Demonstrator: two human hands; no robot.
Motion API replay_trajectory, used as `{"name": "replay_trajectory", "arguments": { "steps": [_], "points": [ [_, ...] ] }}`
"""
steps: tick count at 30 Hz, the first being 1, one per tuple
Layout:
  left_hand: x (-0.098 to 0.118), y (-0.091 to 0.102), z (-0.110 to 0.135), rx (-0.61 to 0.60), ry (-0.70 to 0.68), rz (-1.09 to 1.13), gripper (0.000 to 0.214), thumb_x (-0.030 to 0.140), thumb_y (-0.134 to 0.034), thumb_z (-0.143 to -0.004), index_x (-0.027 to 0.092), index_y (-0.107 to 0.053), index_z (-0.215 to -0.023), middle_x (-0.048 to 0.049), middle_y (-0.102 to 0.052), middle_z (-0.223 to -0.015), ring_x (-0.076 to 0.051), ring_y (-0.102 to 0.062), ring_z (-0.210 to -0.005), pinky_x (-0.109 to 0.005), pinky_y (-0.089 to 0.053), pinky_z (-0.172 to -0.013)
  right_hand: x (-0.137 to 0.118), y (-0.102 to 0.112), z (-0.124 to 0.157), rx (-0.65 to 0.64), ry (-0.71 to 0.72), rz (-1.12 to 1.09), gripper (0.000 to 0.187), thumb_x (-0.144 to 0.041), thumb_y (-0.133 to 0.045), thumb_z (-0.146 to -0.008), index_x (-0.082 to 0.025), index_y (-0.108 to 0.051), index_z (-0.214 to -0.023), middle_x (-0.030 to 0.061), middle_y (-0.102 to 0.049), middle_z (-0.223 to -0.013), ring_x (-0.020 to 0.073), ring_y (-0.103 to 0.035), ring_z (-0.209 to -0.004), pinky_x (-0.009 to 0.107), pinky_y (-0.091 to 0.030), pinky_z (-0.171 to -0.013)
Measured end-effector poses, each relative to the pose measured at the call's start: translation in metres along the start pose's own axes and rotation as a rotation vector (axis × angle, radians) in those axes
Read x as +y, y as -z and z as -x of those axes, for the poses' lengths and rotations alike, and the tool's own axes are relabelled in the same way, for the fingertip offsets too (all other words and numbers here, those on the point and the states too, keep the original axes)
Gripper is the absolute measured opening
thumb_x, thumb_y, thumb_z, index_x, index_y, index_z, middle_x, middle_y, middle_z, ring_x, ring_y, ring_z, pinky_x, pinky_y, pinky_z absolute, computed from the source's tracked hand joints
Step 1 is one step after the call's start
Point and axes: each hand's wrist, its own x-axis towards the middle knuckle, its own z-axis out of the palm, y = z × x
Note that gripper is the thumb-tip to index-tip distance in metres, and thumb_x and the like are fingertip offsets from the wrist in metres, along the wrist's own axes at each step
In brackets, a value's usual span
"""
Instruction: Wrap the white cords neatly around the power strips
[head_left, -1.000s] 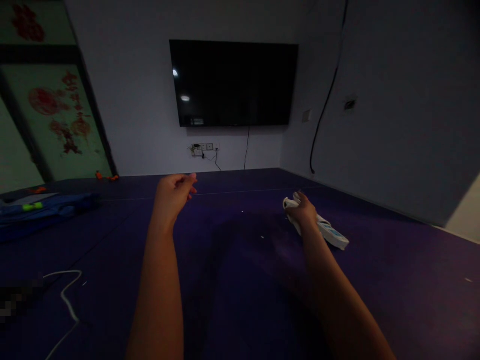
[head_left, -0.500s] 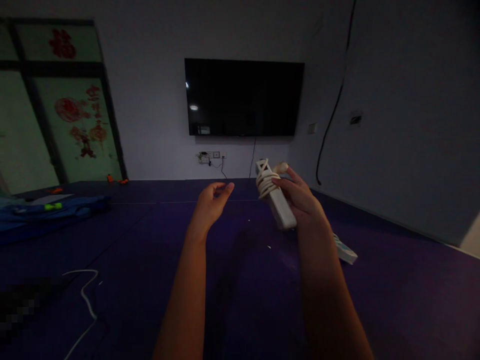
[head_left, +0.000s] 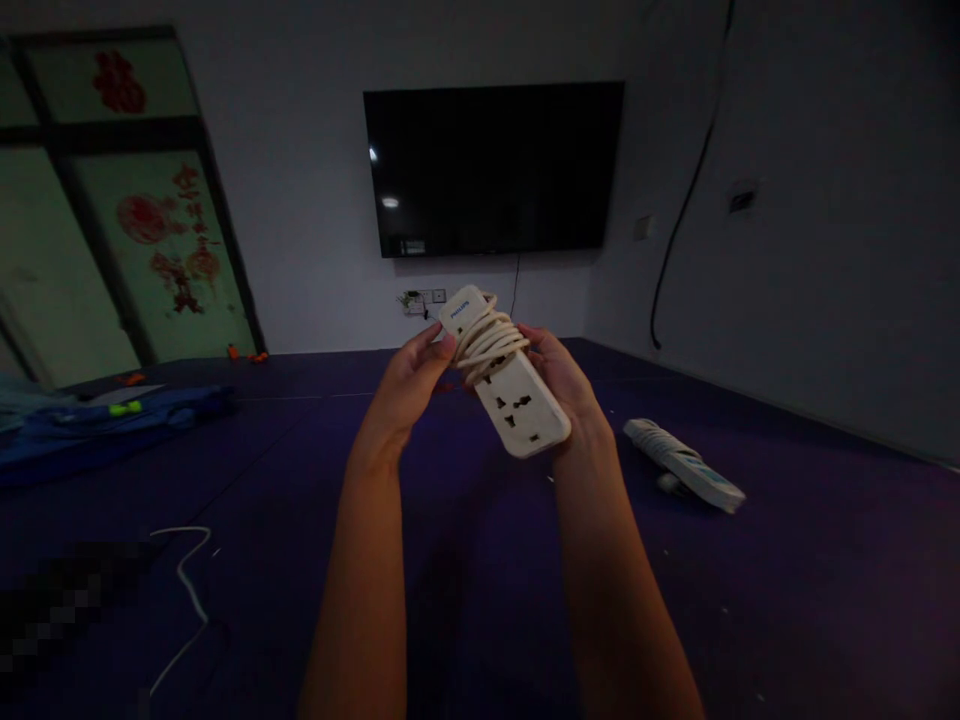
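Observation:
A white power strip (head_left: 517, 400) with its cord coiled round its upper half is held up in front of me, sockets facing me. My right hand (head_left: 564, 385) grips it from the right side and underneath. My left hand (head_left: 411, 385) pinches its upper left end with thumb and fingers. Both forearms reach forward over the dark purple floor (head_left: 480, 560).
A second power strip (head_left: 684, 462) lies on the floor to the right. A loose white cable (head_left: 184, 580) lies at the lower left, blue fabric (head_left: 112, 425) at the far left. A dark wall-mounted TV (head_left: 491, 165) hangs above wall sockets (head_left: 421, 298); a glass door (head_left: 150, 240) is left.
My right hand lifted the coiled power strip off the floor and turned its sockets toward me. My left hand moved in and took hold of its upper end.

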Motion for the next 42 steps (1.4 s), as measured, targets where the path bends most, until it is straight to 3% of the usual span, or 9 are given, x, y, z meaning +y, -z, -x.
{"name": "replay_trajectory", "arguments": {
  "steps": [7, 16, 21, 27, 30, 36, 40, 42],
  "points": [
    [-0.005, -0.014, -0.003, -0.043, -0.047, 0.017, 0.049, 0.039, -0.058, -0.081, 0.027, -0.051, -0.128, -0.0070, -0.063, -0.117, -0.022, -0.059, -0.103, -0.031, -0.052, -0.075, -0.008, 0.009, 0.005, 0.012, -0.037, -0.008, 0.048, -0.049, -0.046, -0.075, -0.018, -0.059, -0.109, 0.0068, -0.067, -0.076, 0.0224, -0.062, -0.071, 0.037, -0.049, -0.067],
    [-0.014, -0.023, -0.006, -0.068, -0.098, 0.060, 0.066, 0.055, -0.059, -0.075, 0.030, -0.042, -0.134, -0.0091, -0.053, -0.132, -0.029, -0.051, -0.115, -0.034, -0.051, -0.077, -0.006, 0.010, 0.014, -0.065, 0.031, -0.029, 0.068, -0.072, -0.053, -0.068, -0.019, -0.061, -0.108, 0.0087, -0.069, -0.077, 0.0224, -0.064, -0.072, 0.035, -0.050, -0.065],
    [-0.019, -0.025, -0.008, -0.067, -0.121, 0.073, 0.070, 0.065, -0.056, -0.071, 0.024, -0.049, -0.128, -0.0111, -0.052, -0.132, -0.027, -0.053, -0.110, -0.030, -0.050, -0.071, -0.002, 0.011, 0.010, -0.047, 0.011, -0.101, 0.052, -0.059, -0.056, -0.074, -0.017, -0.063, -0.104, 0.0068, -0.069, -0.072, 0.0192, -0.063, -0.066, 0.031, -0.050, -0.063],
    [-0.025, -0.018, -0.012, 0.009, -0.096, -0.074, 0.074, 0.076, -0.050, -0.064, 0.017, -0.063, -0.108, -0.0084, -0.066, -0.102, -0.020, -0.058, -0.091, -0.026, -0.045, -0.067, 0.002, 0.012, 0.003, -0.005, -0.002, -0.059, 0.037, -0.048, -0.053, -0.079, -0.016, -0.065, -0.093, 0.0044, -0.068, -0.065, 0.0135, -0.058, -0.051, 0.025, -0.046, -0.053],
    [-0.026, -0.013, -0.014, 0.030, -0.067, -0.155, 0.073, 0.080, -0.047, -0.061, 0.014, -0.067, -0.086, -0.0080, -0.067, -0.085, -0.019, -0.058, -0.079, -0.026, -0.042, -0.062, 0.000, 0.012, 0.002, 0.063, -0.041, -0.021, 0.034, -0.047, -0.051, -0.079, -0.015, -0.064, -0.083, 0.0040, -0.065, -0.058, 0.0126, -0.055, -0.046, 0.024, -0.042, -0.047],
    [-0.026, -0.009, -0.012, 0.004, 0.012, -0.249, 0.064, 0.079, -0.049, -0.060, 0.015, -0.061, -0.058, -0.0067, -0.065, -0.063, -0.016, -0.058, -0.062, -0.026, -0.039, -0.058, -0.008, 0.018, 0.008, 0.269, 0.006, 0.201, 0.036, -0.050, -0.058, -0.072, -0.014, -0.063, -0.071, 0.0056, -0.062, -0.057, 0.0129, -0.052, -0.045, 0.026, -0.039, -0.047],
    [-0.021, -0.012, -0.008, 0.071, 0.048, -0.312, 0.061, 0.077, -0.054, -0.058, 0.016, -0.057, -0.049, -0.0031, -0.056, -0.049, -0.010, -0.045, -0.043, -0.024, -0.030, -0.046, -0.007, 0.026, 0.007, 0.385, 0.041, 0.319, 0.034, -0.050, -0.061, -0.069, -0.016, -0.062, -0.069, 0.0038, -0.059, -0.053, 0.0137, -0.052, -0.046, 0.028, -0.040, -0.050],
    [-0.019, -0.016, -0.006, 0.109, 0.041, -0.284, 0.060, 0.075, -0.055, -0.058, 0.017, -0.051, -0.046, -0.0003, -0.050, -0.044, -0.008, -0.037, -0.038, -0.023, -0.025, -0.042, -0.004, 0.030, 0.003, 0.375, 0.005, 0.329, 0.037, -0.052, -0.058, -0.071, -0.016, -0.061, -0.069, 0.0032, -0.058, -0.052, 0.0137, -0.051, -0.046, 0.028, -0.040, -0.049]
  ]
}}
